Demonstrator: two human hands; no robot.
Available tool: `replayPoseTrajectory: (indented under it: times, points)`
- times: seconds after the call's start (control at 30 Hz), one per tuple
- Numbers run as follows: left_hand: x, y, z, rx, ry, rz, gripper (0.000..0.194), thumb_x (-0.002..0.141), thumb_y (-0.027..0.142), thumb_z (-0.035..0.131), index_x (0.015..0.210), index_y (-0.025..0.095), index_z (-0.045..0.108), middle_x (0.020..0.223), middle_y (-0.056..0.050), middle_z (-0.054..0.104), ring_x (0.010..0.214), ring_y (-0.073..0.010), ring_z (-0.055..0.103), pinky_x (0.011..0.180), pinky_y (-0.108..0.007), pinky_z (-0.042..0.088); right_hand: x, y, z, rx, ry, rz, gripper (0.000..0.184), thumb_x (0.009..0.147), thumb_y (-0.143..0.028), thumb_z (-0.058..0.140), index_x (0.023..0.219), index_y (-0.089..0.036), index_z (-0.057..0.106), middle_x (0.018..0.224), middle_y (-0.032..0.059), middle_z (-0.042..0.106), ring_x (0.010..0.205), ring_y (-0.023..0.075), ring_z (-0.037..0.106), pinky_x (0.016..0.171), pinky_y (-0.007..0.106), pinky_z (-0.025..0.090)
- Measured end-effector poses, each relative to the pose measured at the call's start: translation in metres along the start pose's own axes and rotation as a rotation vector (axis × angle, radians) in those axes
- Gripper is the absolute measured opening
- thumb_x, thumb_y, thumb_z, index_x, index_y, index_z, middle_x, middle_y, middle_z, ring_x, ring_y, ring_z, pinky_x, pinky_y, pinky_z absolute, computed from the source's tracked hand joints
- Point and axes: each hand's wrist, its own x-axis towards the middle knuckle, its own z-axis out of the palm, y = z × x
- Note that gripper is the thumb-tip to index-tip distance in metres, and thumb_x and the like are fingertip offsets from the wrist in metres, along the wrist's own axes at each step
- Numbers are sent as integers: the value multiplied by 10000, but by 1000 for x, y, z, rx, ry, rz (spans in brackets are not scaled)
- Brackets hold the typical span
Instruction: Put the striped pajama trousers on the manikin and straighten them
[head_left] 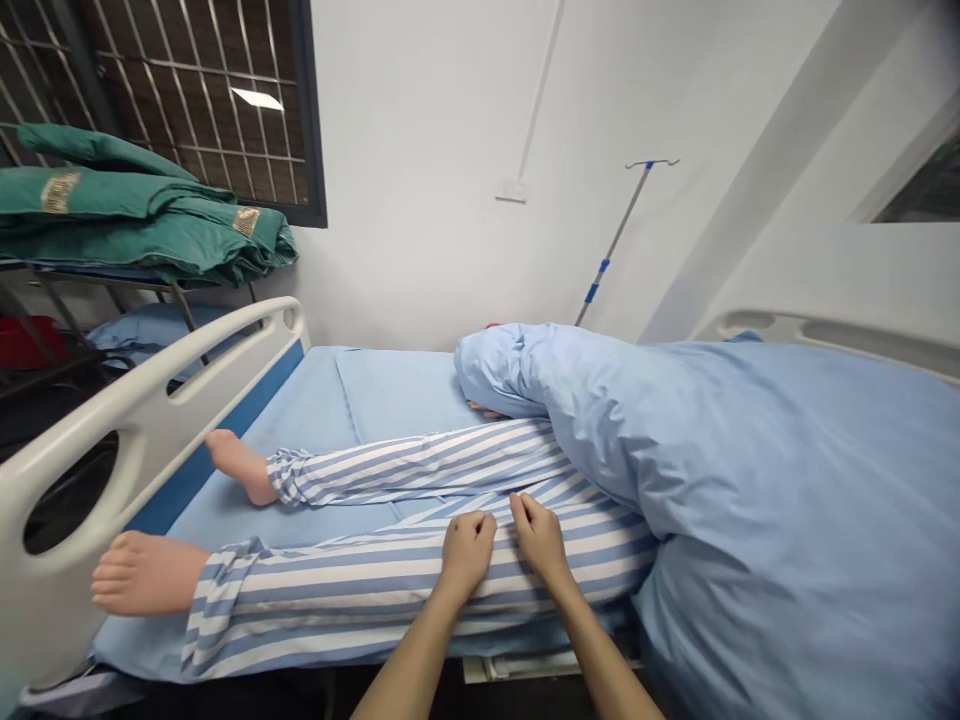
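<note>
My left hand is closed in a fist above the near thigh of a manikin lying on the bed. Just to its right, my right hand is also curled closed, with a small gap between the two. Nothing shows in either fist. Blue-and-white striped trousers cover the manikin's legs. Its bare near foot and far foot point toward the left end. A light blue quilt hides its upper body, with the folded edge across the upper thighs. Some fingertips show under that edge.
A cream footboard closes the bed's left end, and a headboard stands at the right. Behind the bed rises an IV pole. Folded green quilts lie on a rack by the barred window. A light blue sheet covers the mattress.
</note>
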Motion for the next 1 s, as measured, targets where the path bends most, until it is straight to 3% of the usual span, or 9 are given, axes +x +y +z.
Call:
replayPoseTrajectory:
  times: [0.07,0.17,0.3,0.4,0.5,0.63,0.8,0.9,1.0]
  points:
    - [-1,-16,-32,6,-39,18,358,795,301,358,457,182,346,452,40,356,512,-94,354,533,-241,209,0,1,0,-7,5,1,399,871,-423,333,540,-208,393,469,-29,424,468,108,365,502,245,245]
    - [-12,-54,-95,113,-44,41,323,760,304,399,468,182,333,463,52,317,514,-90,334,540,-237,203,-1,4,2,-36,2,6,397,863,-437,335,539,-213,381,464,-25,425,465,115,373,504,249,246]
    - [-34,-108,-180,179,265,-143,333,776,354,376,493,189,318,484,52,306,534,-98,357,543,-225,226,-2,7,3,-80,-13,6,377,850,-449,341,553,-219,374,480,-14,452,467,127,384,514,255,253]
    - [-47,-132,-219,272,361,-200,337,793,376,362,513,191,334,488,51,327,536,-101,380,540,-222,231,-3,5,3,-96,-31,7,372,845,-459,330,556,-227,358,474,-9,449,469,141,405,515,262,260]
    - [-54,-138,-226,439,358,-209,331,807,346,352,521,186,408,494,32,428,544,-108,429,553,-229,239,-3,2,4,-122,-42,13,384,835,-480,317,541,-235,335,458,-3,442,465,156,420,509,269,267]
    - [-56,-130,-213,688,359,-314,289,801,320,369,662,190,587,664,-55,624,642,-161,546,593,-251,283,-1,4,7,-221,-116,42,385,810,-515,317,552,-243,407,506,34,530,498,189,478,507,282,283]
    - [-56,-129,-208,753,322,-346,333,817,309,345,778,183,650,773,-103,666,740,-214,605,650,-288,343,7,3,14,-256,-247,84,357,757,-537,368,700,-245,565,689,74,641,585,228,547,549,300,330]
    - [-57,-131,-209,762,332,-341,343,821,308,336,794,189,657,781,-99,671,746,-225,613,648,-298,356,9,-33,31,-37,-294,21,430,765,-575,342,580,-219,497,576,51,572,572,199,516,556,282,354]
    - [-57,-131,-208,766,347,-334,330,824,302,345,791,190,654,778,-94,671,744,-219,613,645,-294,360,2,-104,65,221,-284,-53,477,767,-618,344,523,-210,385,489,-4,439,499,142,413,510,255,332]
